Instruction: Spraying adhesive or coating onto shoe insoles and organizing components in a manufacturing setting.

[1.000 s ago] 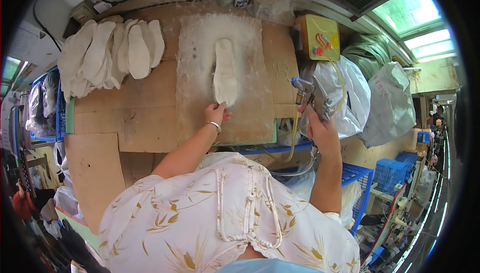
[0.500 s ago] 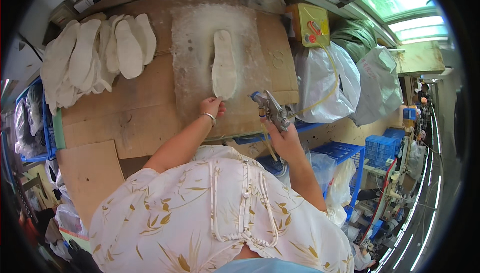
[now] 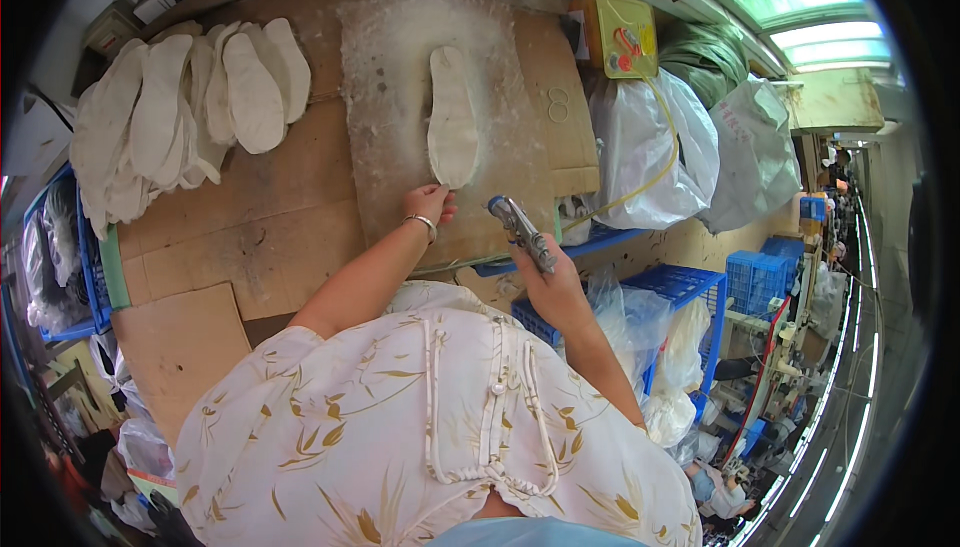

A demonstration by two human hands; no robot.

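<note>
Swinging in from the three o'clock side over the last second, the right hand [image 3: 556, 292] now carries the metal spray gun [image 3: 522, 231] close to the glue-crusted board [image 3: 385, 97], its fingers wrapped tight round the handle and the nozzle tipped toward eleven o'clock. That reads as the gun being brought to bear on the white insole [image 3: 452, 117]. The left hand [image 3: 432, 203] has kept its place, fingertips pressed on the insole's near end at six o'clock. The insole lies flat, pale and lengthwise on the board, mid-desk [image 3: 260, 237]. A heap of similar insoles [image 3: 190, 107] lies at nine o'clock.
</note>
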